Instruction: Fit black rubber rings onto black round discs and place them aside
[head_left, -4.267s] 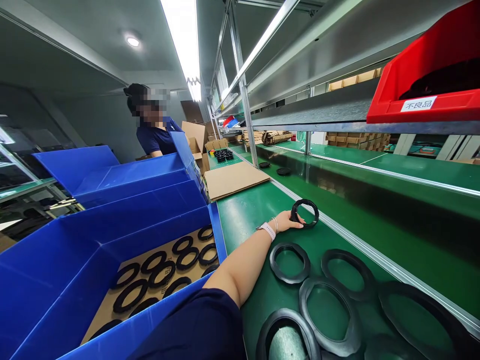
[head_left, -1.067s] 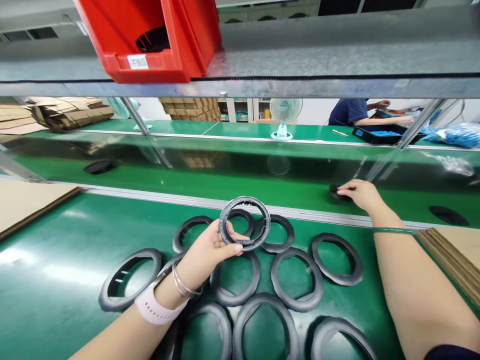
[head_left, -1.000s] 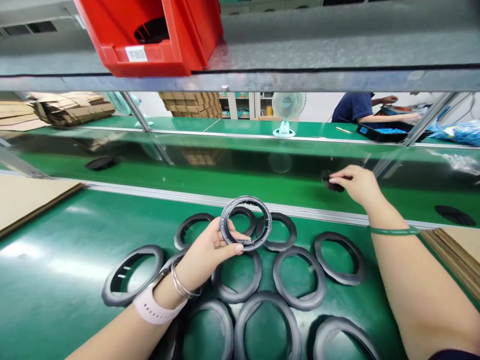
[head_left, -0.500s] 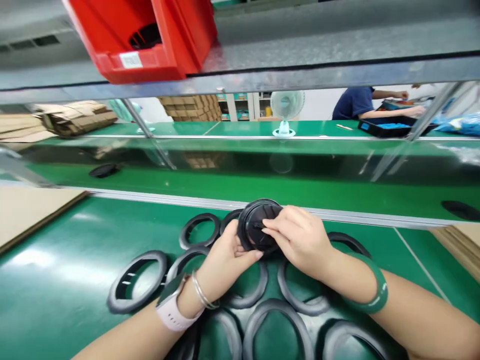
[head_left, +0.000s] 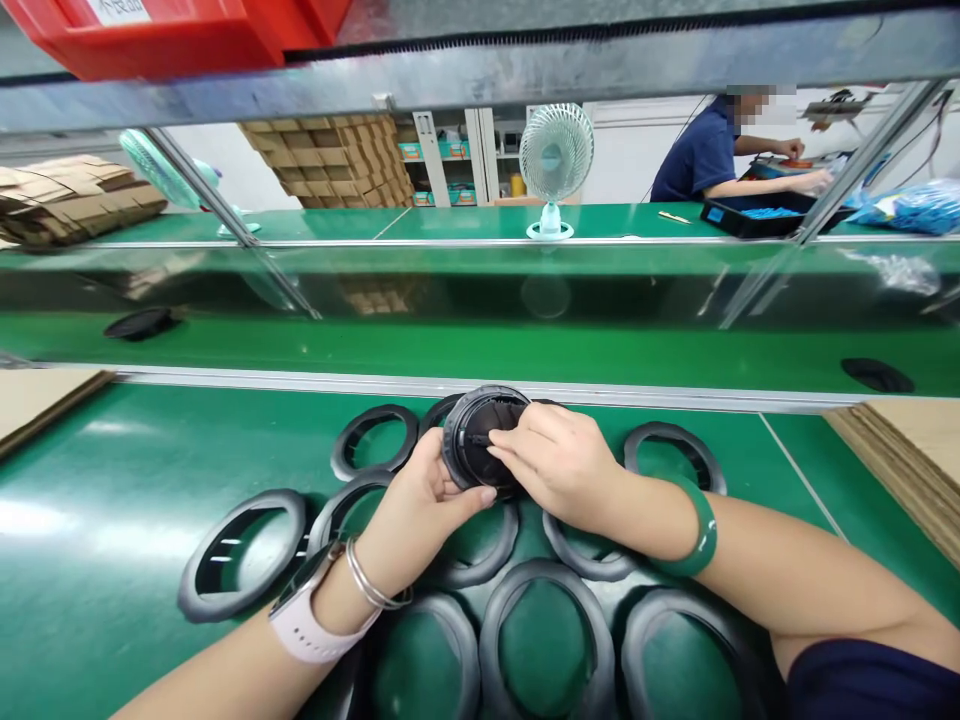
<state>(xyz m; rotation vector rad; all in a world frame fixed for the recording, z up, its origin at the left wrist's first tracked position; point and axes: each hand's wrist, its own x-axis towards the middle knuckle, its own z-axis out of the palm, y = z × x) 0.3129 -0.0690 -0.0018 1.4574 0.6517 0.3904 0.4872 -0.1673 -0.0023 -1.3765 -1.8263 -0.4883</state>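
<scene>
My left hand (head_left: 420, 505) holds a grey-black plastic ring (head_left: 455, 440) upright by its lower left edge, above the green table. My right hand (head_left: 559, 460) presses a black round disc (head_left: 487, 445) into the ring's opening, its fingers curled over the disc's right side. Both hands meet at the middle of the view. Several more black rings (head_left: 238, 550) lie flat on the table under and around my hands.
A green conveyor belt (head_left: 480, 350) runs behind a metal rail, with black discs (head_left: 141, 323) on it at left and right (head_left: 876, 375). Cardboard sheets (head_left: 911, 455) lie at both sides. A red bin (head_left: 172, 35) sits on the shelf above. A small fan (head_left: 555, 160) and a seated person (head_left: 712, 150) are beyond.
My right hand took a black disc from the belt and brought it to the ring held in my left hand. The camera has tilted down a little.
</scene>
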